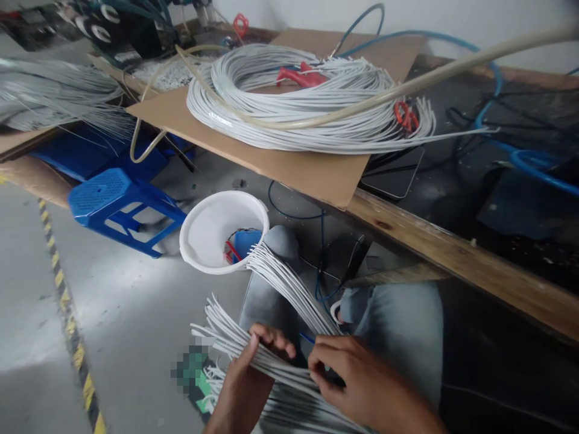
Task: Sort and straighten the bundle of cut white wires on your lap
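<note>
Several white cables in a loose bundle (226, 334) run across my lap, their ends fanned out to the left. My left hand (257, 367) is closed around this bundle, thumb on top and fingers beyond it. Close by on the right, my right hand (344, 374) has its fingers curled in a pinch at the same cables; what lies between the fingertips is partly hidden. A second bundle of white cables (289, 283) rests over my knee, and more cables (303, 401) lie beneath my hands.
A large coil of white cable (289, 126) with red ties lies on cardboard (253, 154) over the wooden-edged bench (416, 241). A white bucket (199, 241) and a blue stool (122, 205) stand on the floor. A beige hose (344, 111) crosses above the coil.
</note>
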A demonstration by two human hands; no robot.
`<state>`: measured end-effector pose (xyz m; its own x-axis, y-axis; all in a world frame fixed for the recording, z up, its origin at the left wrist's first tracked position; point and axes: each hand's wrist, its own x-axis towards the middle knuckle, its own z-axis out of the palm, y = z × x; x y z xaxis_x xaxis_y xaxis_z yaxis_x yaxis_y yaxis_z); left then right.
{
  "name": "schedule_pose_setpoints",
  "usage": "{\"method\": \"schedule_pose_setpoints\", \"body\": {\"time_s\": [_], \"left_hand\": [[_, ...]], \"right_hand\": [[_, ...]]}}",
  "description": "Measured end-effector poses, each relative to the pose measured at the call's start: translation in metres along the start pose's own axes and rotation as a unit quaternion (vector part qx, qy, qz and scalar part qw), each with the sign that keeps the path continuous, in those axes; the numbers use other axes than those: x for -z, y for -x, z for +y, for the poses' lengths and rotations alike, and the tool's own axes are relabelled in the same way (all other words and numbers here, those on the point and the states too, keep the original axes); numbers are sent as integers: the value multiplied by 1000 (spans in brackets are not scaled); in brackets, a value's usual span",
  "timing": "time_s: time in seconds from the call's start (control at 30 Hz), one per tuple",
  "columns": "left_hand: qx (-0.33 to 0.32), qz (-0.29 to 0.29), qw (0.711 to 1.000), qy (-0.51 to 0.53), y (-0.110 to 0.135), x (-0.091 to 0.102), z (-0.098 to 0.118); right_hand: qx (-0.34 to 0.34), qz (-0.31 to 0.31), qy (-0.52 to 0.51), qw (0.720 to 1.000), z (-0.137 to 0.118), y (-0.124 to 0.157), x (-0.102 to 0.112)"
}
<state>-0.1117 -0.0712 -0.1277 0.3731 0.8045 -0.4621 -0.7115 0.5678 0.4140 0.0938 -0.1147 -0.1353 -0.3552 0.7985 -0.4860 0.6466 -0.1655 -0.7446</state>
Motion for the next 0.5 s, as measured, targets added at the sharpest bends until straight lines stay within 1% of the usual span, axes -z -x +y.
{"method": "schedule_pose_setpoints", "body": {"time_s": [0.07,0.13,0.2,0.3,0.4,0.47,0.5], "left_hand": [[1,15,1000,-3,1,4,-1],[6,16,1000,-13,2,6,-2],[4,-7,1000,-23,3,5,-2],[3,-28,999,-23,5,3,-3],[12,-7,1000,-1,6,6,-6],[19,12,1000,16,9,10,-9],[22,20,999,20,10,12,-10]], "right_hand": [[9,64,-79,995,2,-4,7],[10,98,-194,976,0,-11,15],[21,120,-276,953,-7,-22,22],[43,143,-317,936,-23,-38,33],[59,136,-382,912,-40,-46,50],[82,156,-416,892,-51,-50,61],[97,171,-409,891,-56,-52,64]]}}
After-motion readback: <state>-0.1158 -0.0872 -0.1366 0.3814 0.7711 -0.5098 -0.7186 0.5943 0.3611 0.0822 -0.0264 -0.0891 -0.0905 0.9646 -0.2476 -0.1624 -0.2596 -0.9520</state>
